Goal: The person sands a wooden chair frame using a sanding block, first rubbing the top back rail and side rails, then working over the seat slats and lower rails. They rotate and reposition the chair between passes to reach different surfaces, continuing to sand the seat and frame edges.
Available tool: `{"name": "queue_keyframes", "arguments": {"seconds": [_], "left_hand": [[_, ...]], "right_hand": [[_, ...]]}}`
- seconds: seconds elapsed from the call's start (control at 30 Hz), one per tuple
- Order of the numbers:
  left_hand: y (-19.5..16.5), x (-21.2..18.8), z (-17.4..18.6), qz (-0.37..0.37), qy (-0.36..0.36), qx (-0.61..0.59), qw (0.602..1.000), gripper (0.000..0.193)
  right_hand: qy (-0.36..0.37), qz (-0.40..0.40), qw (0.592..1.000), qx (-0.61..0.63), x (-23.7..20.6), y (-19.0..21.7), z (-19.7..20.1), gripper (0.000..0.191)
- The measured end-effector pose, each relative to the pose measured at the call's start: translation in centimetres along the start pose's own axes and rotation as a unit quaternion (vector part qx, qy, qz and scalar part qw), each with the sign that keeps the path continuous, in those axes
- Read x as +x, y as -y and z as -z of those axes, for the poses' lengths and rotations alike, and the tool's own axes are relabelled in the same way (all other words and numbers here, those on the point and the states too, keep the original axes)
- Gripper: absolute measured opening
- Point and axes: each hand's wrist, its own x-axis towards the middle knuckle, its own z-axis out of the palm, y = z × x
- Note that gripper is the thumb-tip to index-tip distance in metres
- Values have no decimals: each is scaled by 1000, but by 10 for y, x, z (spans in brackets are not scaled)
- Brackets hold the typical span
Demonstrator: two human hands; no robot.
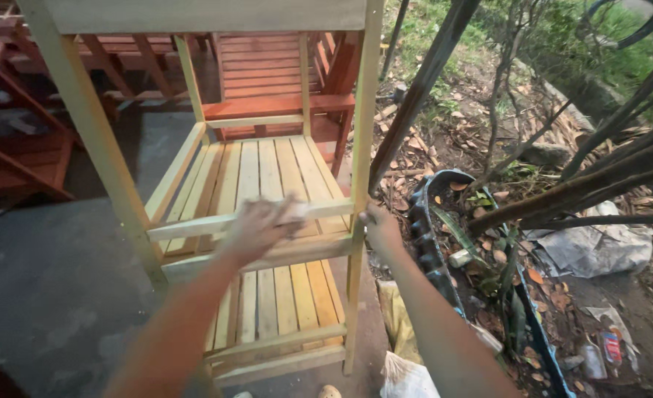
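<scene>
Concrete floor (54, 295) fills the left side, grey and stained, with dark red-brown wooden furniture (24, 147) stacked along its far edge. Standing on it is a pale, unpainted wooden shelf rack (98, 140) with slatted shelves, upright, its near front facing the person. More reddish slatted pieces (267, 70) stand just behind it.

Moving across, the left hand (256, 228) lies on the front rail (194, 225) of the upper slatted shelf, pressing something small and pale against the wood; the hand is blurred, so I cannot tell what it is or how tightly the fingers close. Just below, a second rail and the lower shelf (282, 302) show.

Next, the right hand (380, 225) is wrapped around the rack's right front post (362, 147), gripping it at the level of that same rail.

Right of the post, a black moulded planter (426, 243) holding leaves and litter lies on the ground, dark thin branches (562, 191) leaning over it. Beyond are dry leaves, a crumpled grey sheet (595, 247) and green grass (592, 44) at the top.
</scene>
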Motion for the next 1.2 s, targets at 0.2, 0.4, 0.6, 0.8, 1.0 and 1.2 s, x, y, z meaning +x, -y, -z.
{"name": "queue_keyframes", "arguments": {"seconds": [0.2, 0.4, 0.6, 0.8, 1.0, 1.2], "left_hand": [[-52, 74, -31, -5, -16, 74, 997, 34], [8, -3, 25, 19, -11, 8, 1000, 32], [5, 9, 11, 9, -7, -64, 998, 31], [-45, 63, -11, 42, -2, 8, 999, 28], [12, -11, 31, 51, -20, 11, 998, 29], [-10, 38, 10, 68, 31, -113, 991, 39]], "right_hand": [[14, -25, 999, 17, 1, 11, 4, 23], [0, -1, 1000, -12, 9, 5, -2, 28], [-1, 31, 998, -63, 14, -7, 1, 25], [12, -39, 997, 63, 7, 4, -1, 32], [24, -4, 999, -42, 11, 9, -1, 19], [29, -39, 999, -25, 14, 8, 3, 19]]}}
